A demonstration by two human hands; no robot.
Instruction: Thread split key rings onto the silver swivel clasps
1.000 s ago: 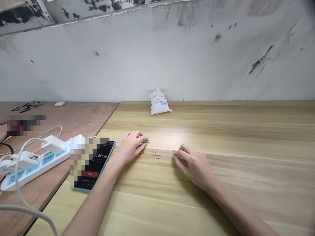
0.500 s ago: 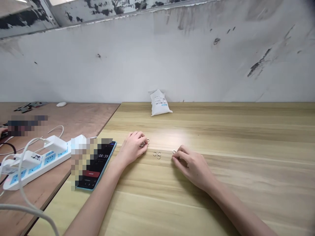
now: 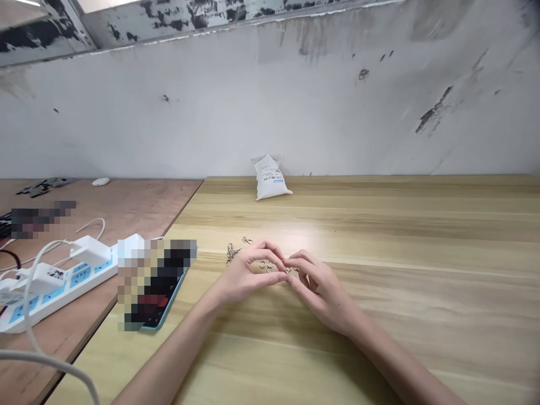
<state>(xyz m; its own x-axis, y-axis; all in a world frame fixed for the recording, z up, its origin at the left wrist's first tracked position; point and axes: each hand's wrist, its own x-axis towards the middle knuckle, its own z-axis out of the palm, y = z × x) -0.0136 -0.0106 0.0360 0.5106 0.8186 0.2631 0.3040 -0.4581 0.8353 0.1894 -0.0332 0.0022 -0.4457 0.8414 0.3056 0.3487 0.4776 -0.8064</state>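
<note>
Metal rings (image 3: 265, 264) lie on the wooden counter (image 3: 400, 225) between my left hand (image 3: 247, 278) and right hand (image 3: 320, 287), fingertips (image 3: 295, 257) meeting narrowly over them, though I cannot tell whether they hold one, with small clasps (image 3: 231, 253) just beside.

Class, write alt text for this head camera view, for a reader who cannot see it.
Two bare hands, left and right, meet at the fingertips above small round metal rings on a pale wooden table. Small metal clasps lie beside the left hand; a white plastic pouch stands farther away.
</note>
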